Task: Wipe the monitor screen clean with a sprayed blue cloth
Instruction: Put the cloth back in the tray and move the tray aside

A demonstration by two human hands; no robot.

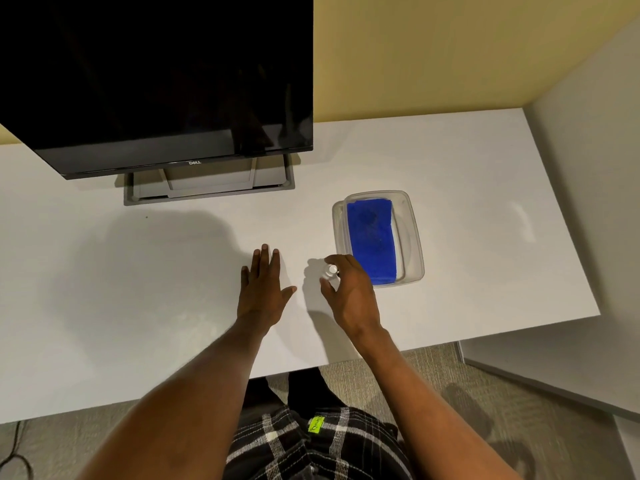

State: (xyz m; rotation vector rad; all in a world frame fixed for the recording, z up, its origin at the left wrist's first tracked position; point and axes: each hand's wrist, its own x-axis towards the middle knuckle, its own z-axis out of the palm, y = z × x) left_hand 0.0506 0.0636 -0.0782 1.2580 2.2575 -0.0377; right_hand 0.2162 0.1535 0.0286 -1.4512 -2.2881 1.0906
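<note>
A white desk [138,289] stands against a yellow wall, with a dark Dell monitor [156,77] at its back left. The left hand [263,289] lies flat on the desk, fingers spread open, while the right hand [349,289] curls its fingers around 1 small white spray bottle [331,270]. Just right of it, the folded blue cloth [372,237] lies inside a clear plastic container [414,237].

The left hand [262,289] lies flat, palm down, fingers spread on the white desk [138,271]. Just beside it, the right hand [349,292] curls its fingers around a small white spray bottle [330,270] standing upright. Just beyond the right hand sits a clear plastic container [414,237] holding a folded blue cloth [372,237]. Well beyond the left hand stands a dark monitor [156,74].
</note>
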